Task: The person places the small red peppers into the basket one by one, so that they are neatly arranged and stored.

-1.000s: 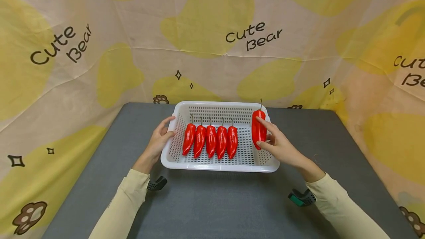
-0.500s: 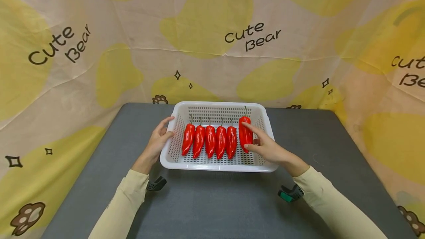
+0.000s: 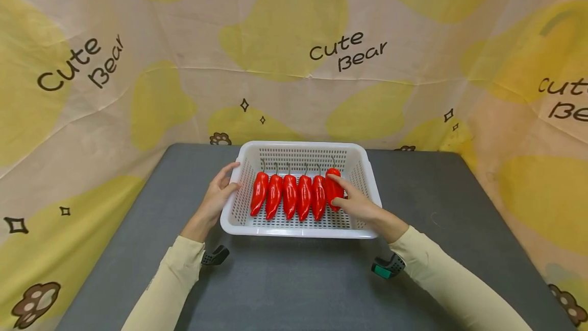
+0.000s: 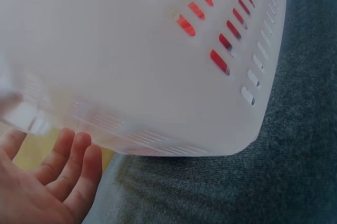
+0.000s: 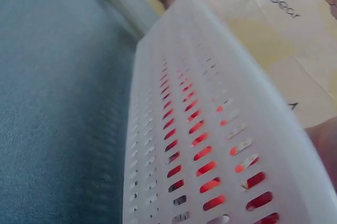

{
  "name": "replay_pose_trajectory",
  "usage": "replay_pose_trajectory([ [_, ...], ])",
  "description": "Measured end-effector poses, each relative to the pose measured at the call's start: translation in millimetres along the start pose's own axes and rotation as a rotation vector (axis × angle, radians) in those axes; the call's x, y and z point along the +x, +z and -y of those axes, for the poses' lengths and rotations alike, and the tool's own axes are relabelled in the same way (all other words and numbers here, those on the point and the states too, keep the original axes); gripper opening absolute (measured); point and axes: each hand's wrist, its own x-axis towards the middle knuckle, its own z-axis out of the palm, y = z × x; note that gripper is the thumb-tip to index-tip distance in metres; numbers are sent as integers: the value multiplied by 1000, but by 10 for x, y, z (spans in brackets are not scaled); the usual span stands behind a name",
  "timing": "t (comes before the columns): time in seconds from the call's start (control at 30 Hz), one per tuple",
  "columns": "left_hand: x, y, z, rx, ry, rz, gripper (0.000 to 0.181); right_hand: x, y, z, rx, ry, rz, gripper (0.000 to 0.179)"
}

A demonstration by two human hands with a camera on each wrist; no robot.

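Observation:
A white perforated plastic basket (image 3: pixel 298 231) stands on the table with several shiny red peppers (image 3: pixel 290 198) lined up inside, stems toward the back. My left hand (image 3: pixel 215 197) grips the basket's left end, thumb over the rim and fingers outside; the left wrist view shows those fingers (image 4: pixel 68 179) by the wall. Inside the basket's right part, my right hand (image 3: pixel 360 206) holds another red pepper (image 3: pixel 333 190) between thumb and fingers, right beside the row's right end. In the right wrist view the basket wall (image 5: pixel 200 129) hides most of that hand and the peppers.
The dark grey table (image 3: pixel 294 285) extends around the basket. Behind it hangs a cream and yellow cloth (image 3: pixel 275 29) with printed lettering. A dark wrist device (image 3: pixel 388 265) shows below the right wrist, another (image 3: pixel 216 256) below the left.
My right hand has brought its pepper leftward and down, from over the basket's right end to beside the row. The left hand keeps its grip on the basket.

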Motion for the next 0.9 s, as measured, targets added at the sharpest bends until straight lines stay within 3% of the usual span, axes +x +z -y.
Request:
replay_pose_trajectory([
  [0.13,1,9,2,-9,-1,0,58,-9,31,4,24,50,-22,72],
  [0.47,12,6,14,-17,-1,5,58,-8,50,-19,14,32,-45,73],
  [0.6,8,5,11,-22,1,1,58,10,52,-34,-44,3,-50,73],
  [0.77,-6,12,7,-22,2,4,59,-4,74,-20,-104,12,-27,74],
  [0.9,5,22,8,-19,2,2,58,-11,82,-10,-85,47,-3,75],
])
